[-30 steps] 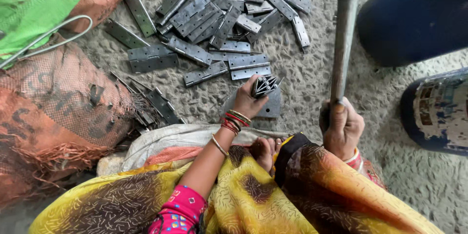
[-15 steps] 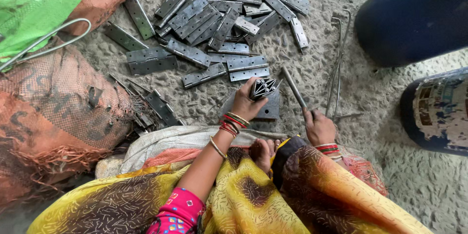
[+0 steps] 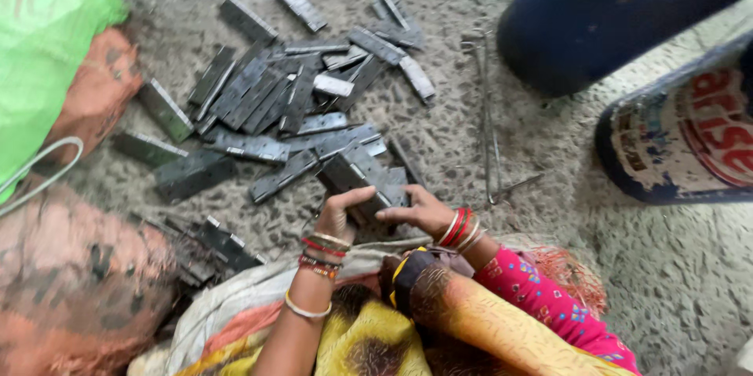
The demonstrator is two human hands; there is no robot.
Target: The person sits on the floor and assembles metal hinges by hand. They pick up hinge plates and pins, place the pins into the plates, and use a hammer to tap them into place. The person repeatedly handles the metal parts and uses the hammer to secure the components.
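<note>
Our left hand (image 3: pixel 339 215) curls its fingers over the near end of a flat grey metal hinge plate (image 3: pixel 357 176) that lies on the speckled concrete floor (image 3: pixel 674 266), and our right hand (image 3: pixel 416 207) meets it from the other side, fingers bent against the same piece, so both hands are closed on it rather than spread. The plate sits just in front of our knees, at the near edge of the loose heap of similar grey hinge plates (image 3: pixel 290 101). We judge it stiff and fairly heavy for its size, with hard, possibly sharp edges and a knuckle that may swing, so a pinch across the flat faces near the middle looks safer than a grip along the rim. Blur makes it hard to say whether we hold one plate or two stacked. To the right lie thin bent metal rods (image 3: pixel 488 109); beyond them stand a dark blue drum (image 3: pixel 596 23) and a worn round tin (image 3: pixel 682 141). At left are a green mesh sack (image 3: pixel 39 54) and an orange mesh sack (image 3: pixel 70 290)
</note>
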